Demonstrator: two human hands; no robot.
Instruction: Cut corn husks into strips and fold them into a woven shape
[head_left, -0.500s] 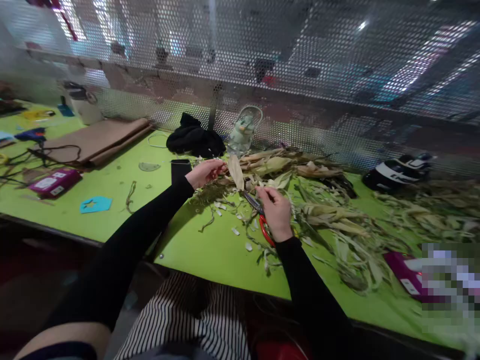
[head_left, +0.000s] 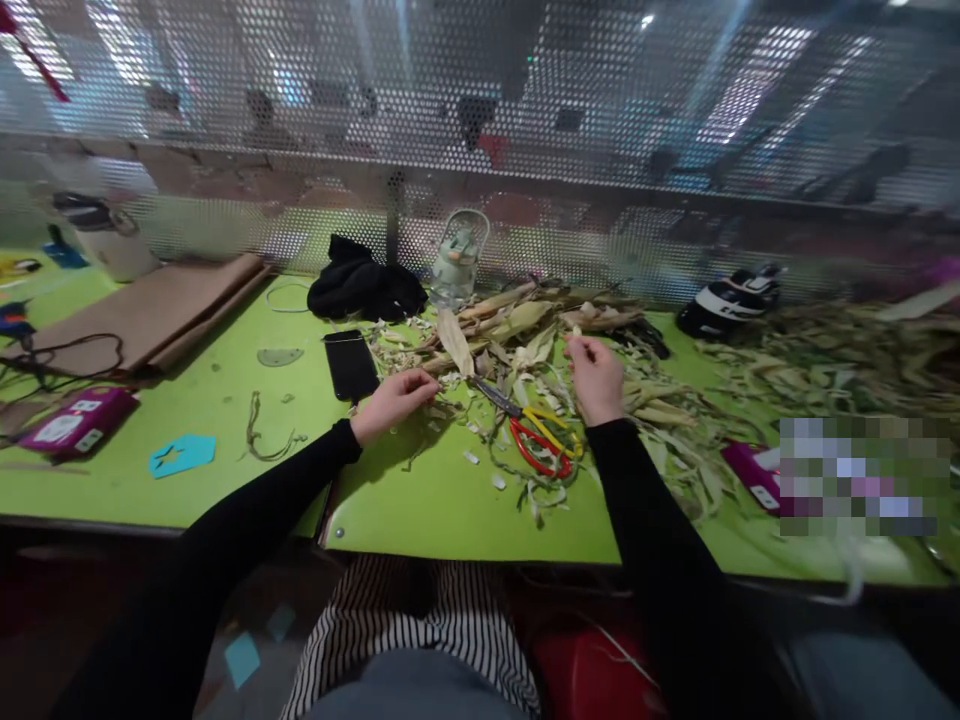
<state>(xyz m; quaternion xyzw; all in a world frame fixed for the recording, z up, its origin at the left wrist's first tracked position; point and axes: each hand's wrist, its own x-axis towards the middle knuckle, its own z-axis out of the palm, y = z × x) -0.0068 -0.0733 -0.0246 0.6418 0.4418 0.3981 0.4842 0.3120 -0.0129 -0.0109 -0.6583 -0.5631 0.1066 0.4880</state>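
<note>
My left hand (head_left: 396, 402) is closed over the green table, its fingertips pressed together beside small husk scraps; whatever they pinch is too small to make out. Farther right, my right hand (head_left: 598, 380) is closed at the edge of the corn husk pile (head_left: 525, 318), with a pale bit showing at its fingertips that I cannot identify. Between the hands lie scissors (head_left: 501, 399) with red and yellow handles, untouched. A broad dry husk leaf (head_left: 454, 342) rests just beyond their tips.
A black phone (head_left: 351, 365) lies behind my left hand. Beyond are black cloth (head_left: 364, 282), a green bottle (head_left: 457, 262) and a black-and-white bottle (head_left: 726, 303). Purple boxes (head_left: 79, 420) flank the workspace. Brown paper (head_left: 180, 300) lies left, near a blue star cutout (head_left: 182, 456). A perforated screen (head_left: 480, 120) stands behind.
My hands have moved apart: the left came back toward me, the right shifted away from the scissors, baring their handles. The view has turned slightly to the right.
</note>
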